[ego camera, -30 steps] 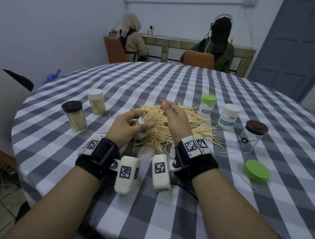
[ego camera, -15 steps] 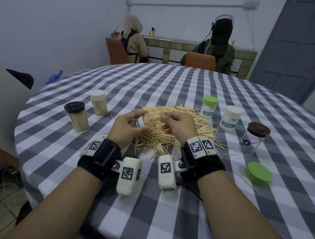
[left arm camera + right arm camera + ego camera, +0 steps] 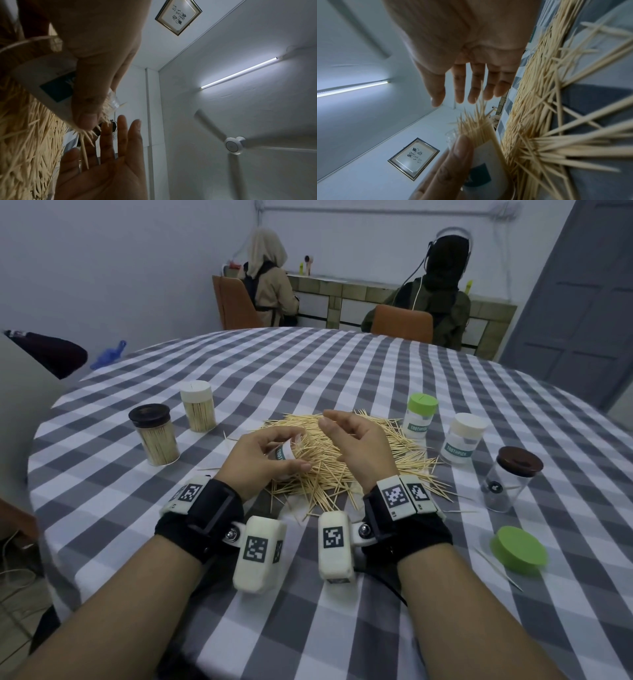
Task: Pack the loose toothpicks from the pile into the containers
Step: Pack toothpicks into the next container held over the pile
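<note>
A pile of loose toothpicks [image 3: 346, 460] lies on the checked tablecloth in the middle of the table. My left hand [image 3: 263, 463] grips a small clear container [image 3: 286, 451] with a white and teal label, tipped on its side over the pile's left edge. Toothpicks stick out of its mouth [image 3: 476, 125], also seen from the left wrist [image 3: 102, 121]. My right hand [image 3: 356, 446] hovers just right of the container's mouth with fingers straight and spread [image 3: 471, 86], holding nothing.
Two full containers stand at the left: black-lidded [image 3: 154, 436] and white-lidded [image 3: 198, 405]. At the right stand a green-lidded [image 3: 419, 421], a white-lidded [image 3: 462, 443] and a brown-lidded one [image 3: 510, 482]. A loose green lid [image 3: 517, 547] lies near the front right, stray toothpicks beside it.
My right hand, curled at the container's mouth half a second ago, has lifted off and spread its fingers. The left hand keeps hold of the tipped container.
</note>
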